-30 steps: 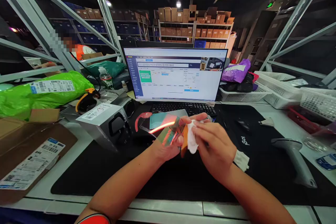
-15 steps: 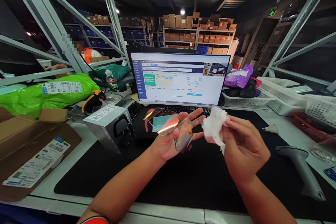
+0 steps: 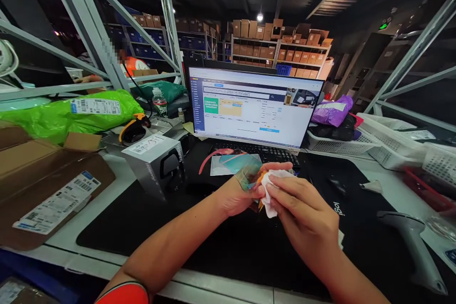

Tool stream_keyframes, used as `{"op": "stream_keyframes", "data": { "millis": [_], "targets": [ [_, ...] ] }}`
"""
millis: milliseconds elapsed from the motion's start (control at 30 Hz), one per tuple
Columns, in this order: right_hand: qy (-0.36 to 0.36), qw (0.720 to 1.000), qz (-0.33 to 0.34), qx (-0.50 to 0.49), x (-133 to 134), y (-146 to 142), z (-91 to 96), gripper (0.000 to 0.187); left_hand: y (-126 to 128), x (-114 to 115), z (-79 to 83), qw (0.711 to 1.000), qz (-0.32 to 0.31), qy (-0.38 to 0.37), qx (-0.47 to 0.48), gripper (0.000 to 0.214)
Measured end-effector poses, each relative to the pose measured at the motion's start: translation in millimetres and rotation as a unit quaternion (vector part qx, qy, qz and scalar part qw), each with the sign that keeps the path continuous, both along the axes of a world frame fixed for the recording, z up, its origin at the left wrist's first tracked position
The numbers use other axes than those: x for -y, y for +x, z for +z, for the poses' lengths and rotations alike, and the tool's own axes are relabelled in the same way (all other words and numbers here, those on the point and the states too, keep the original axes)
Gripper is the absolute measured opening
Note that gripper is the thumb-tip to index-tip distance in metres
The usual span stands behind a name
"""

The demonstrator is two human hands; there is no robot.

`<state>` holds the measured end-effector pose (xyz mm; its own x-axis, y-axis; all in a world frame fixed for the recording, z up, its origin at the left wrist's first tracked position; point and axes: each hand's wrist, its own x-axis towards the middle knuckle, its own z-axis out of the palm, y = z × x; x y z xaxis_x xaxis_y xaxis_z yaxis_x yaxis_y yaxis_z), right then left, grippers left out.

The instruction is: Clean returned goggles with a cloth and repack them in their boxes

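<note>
My left hand is closed on a clear lens with an orange and green sheen, shaped like one from sunglasses or goggles. In my right hand is a crumpled white tissue, pressed against the lens. Tissue and fingers cover much of the lens. Just beyond the hands, a pale blue flat card and a pink curved strip lie on the black desk mat. To the left stands a grey box with dark eyewear pictured on it.
A monitor and keyboard stand ahead. At right are a barcode scanner and white baskets. An opened carton and green parcel lie left. A person in orange is behind the frame.
My right hand has moved left and brought the tissue onto the lens. The lens has turned in my left hand, whose spread fingers have drawn in. The view has shifted slightly.
</note>
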<state>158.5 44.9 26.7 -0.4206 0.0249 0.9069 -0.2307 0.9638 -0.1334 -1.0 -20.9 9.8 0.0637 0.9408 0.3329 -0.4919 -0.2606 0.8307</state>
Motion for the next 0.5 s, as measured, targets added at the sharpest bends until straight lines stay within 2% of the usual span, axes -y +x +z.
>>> {"op": "stream_keyframes", "data": {
  "millis": [67, 200, 267, 300, 333, 400, 467, 500],
  "targets": [
    [-0.006, 1.0, -0.001, -0.015, -3.4, 0.5, -0.3, 0.043, -1.7, -2.2, -3.1, 1.0, 0.004, -0.022, -0.015, 0.071],
    [-0.032, 0.998, -0.039, -0.034, -9.9, 1.8, -3.5, 0.042, -0.4, -5.2, -6.6, 0.995, -0.013, -0.065, -0.072, 0.046],
    [-0.108, 0.993, -0.036, -0.041, -15.1, 1.9, -4.0, 0.036, -0.2, -4.9, -5.3, 0.995, -0.011, -0.07, -0.07, 0.042],
    [-0.168, 0.984, -0.033, -0.053, -19.2, 2.5, -3.4, 0.032, -0.9, -4.3, -4.2, 0.995, -0.015, -0.076, -0.058, 0.049],
    [-0.239, 0.968, -0.031, -0.075, -24.5, 3.6, -1.9, 0.028, -2.2, -3.6, -3.0, 0.995, -0.025, -0.085, -0.045, 0.059],
    [-0.379, 0.914, -0.023, -0.147, -38.7, 7.8, 3.3, 0.022, -5.9, -1.7, -1.0, 0.992, -0.067, -0.103, -0.033, 0.076],
    [-0.469, 0.858, 0.008, -0.21, -54.6, 13.0, 9.9, 0.025, -9.5, 0.0, 0.2, 0.986, -0.117, -0.112, -0.037, 0.078],
    [-0.495, 0.839, 0.032, -0.224, -61.5, 15.1, 12.8, 0.028, -10.8, 0.5, 0.4, 0.983, -0.137, -0.112, -0.038, 0.074]
  ]
}}
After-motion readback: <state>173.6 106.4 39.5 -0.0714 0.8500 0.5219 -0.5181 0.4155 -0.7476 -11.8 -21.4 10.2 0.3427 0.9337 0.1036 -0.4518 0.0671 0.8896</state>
